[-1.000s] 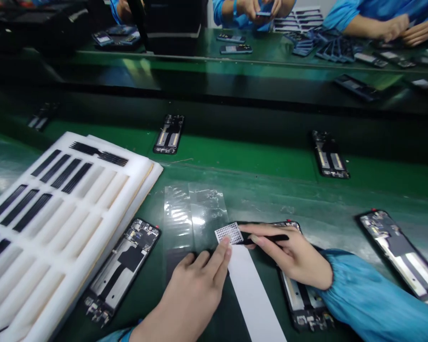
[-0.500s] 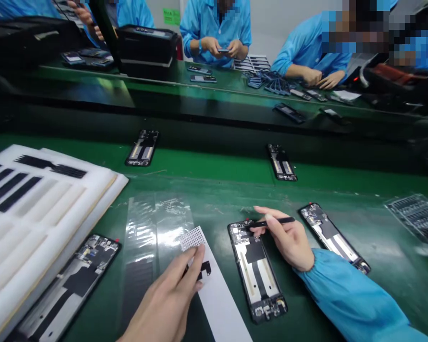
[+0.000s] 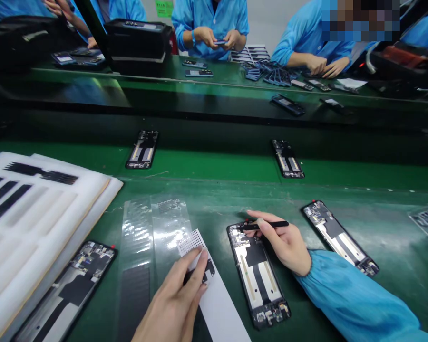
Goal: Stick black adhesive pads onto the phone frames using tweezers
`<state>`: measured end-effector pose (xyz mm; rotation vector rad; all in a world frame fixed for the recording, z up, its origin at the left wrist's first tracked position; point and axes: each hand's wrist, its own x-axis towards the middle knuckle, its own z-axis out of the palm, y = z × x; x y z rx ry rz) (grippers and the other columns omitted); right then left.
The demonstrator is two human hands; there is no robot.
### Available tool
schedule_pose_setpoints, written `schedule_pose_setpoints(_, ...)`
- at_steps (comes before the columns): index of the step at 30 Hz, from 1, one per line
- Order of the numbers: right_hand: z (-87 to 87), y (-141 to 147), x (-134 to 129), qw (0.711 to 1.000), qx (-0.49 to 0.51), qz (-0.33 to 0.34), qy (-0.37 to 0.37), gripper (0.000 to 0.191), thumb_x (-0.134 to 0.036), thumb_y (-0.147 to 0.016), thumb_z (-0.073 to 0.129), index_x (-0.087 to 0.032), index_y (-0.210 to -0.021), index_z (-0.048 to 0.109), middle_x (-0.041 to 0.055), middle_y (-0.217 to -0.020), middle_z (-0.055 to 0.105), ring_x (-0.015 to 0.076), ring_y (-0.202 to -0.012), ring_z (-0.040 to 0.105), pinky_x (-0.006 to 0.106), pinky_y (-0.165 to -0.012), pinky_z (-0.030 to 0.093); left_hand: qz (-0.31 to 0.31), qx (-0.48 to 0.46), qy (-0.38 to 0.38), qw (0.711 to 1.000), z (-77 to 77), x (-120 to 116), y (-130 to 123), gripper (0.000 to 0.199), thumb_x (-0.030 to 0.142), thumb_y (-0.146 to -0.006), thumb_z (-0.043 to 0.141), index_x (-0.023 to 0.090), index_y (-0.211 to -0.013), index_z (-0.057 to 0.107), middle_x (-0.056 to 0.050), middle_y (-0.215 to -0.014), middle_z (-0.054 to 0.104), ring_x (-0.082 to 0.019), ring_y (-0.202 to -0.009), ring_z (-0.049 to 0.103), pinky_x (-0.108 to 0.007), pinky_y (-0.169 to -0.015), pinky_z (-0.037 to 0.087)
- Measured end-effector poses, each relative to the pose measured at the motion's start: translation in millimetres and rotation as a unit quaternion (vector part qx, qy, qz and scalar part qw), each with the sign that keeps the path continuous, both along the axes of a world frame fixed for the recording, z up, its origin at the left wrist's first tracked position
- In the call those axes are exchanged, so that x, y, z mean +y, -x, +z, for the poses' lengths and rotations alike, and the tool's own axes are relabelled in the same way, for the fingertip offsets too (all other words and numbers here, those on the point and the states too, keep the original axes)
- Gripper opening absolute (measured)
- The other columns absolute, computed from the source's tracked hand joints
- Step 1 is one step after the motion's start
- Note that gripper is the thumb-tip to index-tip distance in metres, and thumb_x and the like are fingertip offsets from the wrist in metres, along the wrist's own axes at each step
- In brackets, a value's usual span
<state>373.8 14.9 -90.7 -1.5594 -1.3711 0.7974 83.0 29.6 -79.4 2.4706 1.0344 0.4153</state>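
A white strip was held by the left hand, its fingers closed on the upper part. A black piece on the strip was partly covered by these fingers, and a dotted patch was seen at the strip's far end.

Black tweezers were gripped between the fingers of the right hand, their tips held at the upper end of an open phone body; whether contact was made could not be told. This phone body was laid on the green desk, just right of the strip.

At the left, another phone body was placed beside a white foam tray, in which black strips were slotted. Clear film was spread between that phone body and the strip. Beyond the right forearm, 1 more phone body was set at a slant, and 2 others, a left unit and a right unit, were placed farther back. Opposite, a small device was held in a co-worker's hands.
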Motion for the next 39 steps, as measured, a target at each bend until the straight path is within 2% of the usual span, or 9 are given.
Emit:
schedule_pose_setpoints(7, 1.5, 2, 0, 1.000, -0.022, 0.013, -0.006, 0.041, -0.036, -0.102, 0.051, -0.020, -0.079, 0.082, 0.0094, -0.124, 0.073, 0.0240, -0.105, 0.073, 0.032, -0.090, 0.060, -0.013, 0.009, -0.017, 1.000, 0.7, 1, 0, 0.051, 0.020, -0.101, 0.043, 0.024, -0.152, 0.038, -0.011, -0.151, 0.049, -0.021, -0.135, 0.052, -0.032, -0.105, 0.050)
schedule_pose_setpoints(12, 5.5, -2, 1, 0.996, -0.038, 0.062, -0.050, 0.025, -0.026, -0.101, 0.053, -0.019, -0.105, 0.077, 0.0073, -0.094, 0.081, 0.0205, -0.091, 0.076, 0.029, -0.082, 0.061, -0.032, -0.010, -0.008, 0.999, 4.6, 0, 1, 0.056, 0.018, -0.100, 0.047, 0.027, -0.154, 0.035, -0.011, -0.153, 0.047, -0.024, -0.136, 0.052, -0.036, -0.107, 0.049)
schedule_pose_setpoints(15, 3.8, -6, 3, 0.990, -0.026, 0.116, -0.082, 0.022, -0.025, -0.100, 0.055, -0.020, -0.106, 0.075, 0.0064, -0.092, 0.080, 0.0200, -0.087, 0.076, 0.031, -0.081, 0.061, -0.044, -0.036, -0.013, 0.998, 3.9, -5, -8, 0.054, 0.015, -0.099, 0.049, 0.023, -0.152, 0.038, -0.013, -0.151, 0.050, -0.025, -0.134, 0.053, -0.036, -0.107, 0.051)
schedule_pose_setpoints(17, 1.1, -9, 6, 0.991, 0.014, 0.104, -0.077, 0.022, -0.031, -0.099, 0.057, -0.019, -0.105, 0.075, 0.0068, -0.090, 0.079, 0.0192, -0.080, 0.076, 0.031, -0.076, 0.061, -0.044, -0.036, -0.014, 0.998, 3.3, -13, -20, 0.048, 0.018, -0.099, 0.049, 0.020, -0.147, 0.045, -0.014, -0.145, 0.055, -0.023, -0.129, 0.059, -0.033, -0.102, 0.055)
schedule_pose_setpoints(19, -1.7, -11, 9, 0.993, 0.096, 0.040, -0.054, 0.029, -0.041, -0.098, 0.058, -0.017, -0.103, 0.074, 0.0074, -0.083, 0.079, 0.0176, -0.067, 0.074, 0.029, -0.065, 0.061, -0.049, -0.024, -0.009, 0.998, 3.6, -24, -38, 0.039, 0.023, -0.100, 0.048, 0.017, -0.138, 0.054, -0.014, -0.139, 0.060, -0.022, -0.121, 0.064, -0.029, -0.096, 0.058)
schedule_pose_setpoints(22, -3.7, -14, 16, 0.964, 0.261, -0.049, -0.010, 0.041, -0.055, -0.092, 0.063, -0.015, -0.097, 0.071, 0.0080, -0.074, 0.077, 0.0160, -0.058, 0.071, 0.026, -0.052, 0.056, -0.089, -0.022, -0.014, 0.996, 5.1, -41, -66, 0.034, 0.026, -0.101, 0.045, 0.013, -0.129, 0.059, -0.014, -0.131, 0.065, -0.021, -0.112, 0.068, -0.028, -0.092, 0.060)
schedule_pose_setpoints(27, -2.1, -19, 23, 0.919, 0.388, -0.052, 0.039, 0.048, -0.060, -0.082, 0.072, -0.013, -0.090, 0.069, 0.0072, -0.069, 0.076, 0.0126, -0.055, 0.068, 0.021, -0.051, 0.053, -0.149, -0.016, -0.065, 0.987, 2.8, -57, -89, 0.033, 0.022, -0.101, 0.046, 0.009, -0.128, 0.060, -0.015, -0.125, 0.068, -0.021, -0.108, 0.069, -0.026, -0.089, 0.060)
schedule_pose_setpoints(33, 0.2, -20, 28, 0.907, 0.416, -0.010, 0.062, 0.030, -0.042, -0.092, 0.068, -0.012, -0.088, 0.066, 0.0025, -0.062, 0.072, 0.0088, -0.051, 0.066, 0.016, -0.048, 0.051, -0.198, -0.012, -0.134, 0.971, -4.4, -56, -85, 0.036, 0.013, -0.095, 0.056, 0.006, -0.130, 0.060, -0.019, -0.123, 0.069, -0.022, -0.107, 0.069, -0.027, -0.087, 0.060)
schedule_pose_setpoints(39, 4.3, -20, 34, 0.903, 0.421, 0.000, 0.082, 0.021, -0.017, -0.101, 0.054, -0.012, -0.084, 0.063, -0.0016, -0.054, 0.066, 0.0067, -0.045, 0.061, 0.014, -0.045, 0.048, -0.195, -0.010, -0.133, 0.972, -2.8, -55, -91, 0.037, 0.009, -0.091, 0.061, 0.013, -0.129, 0.063, -0.016, -0.121, 0.070, -0.021, -0.101, 0.071, -0.027, -0.081, 0.060)
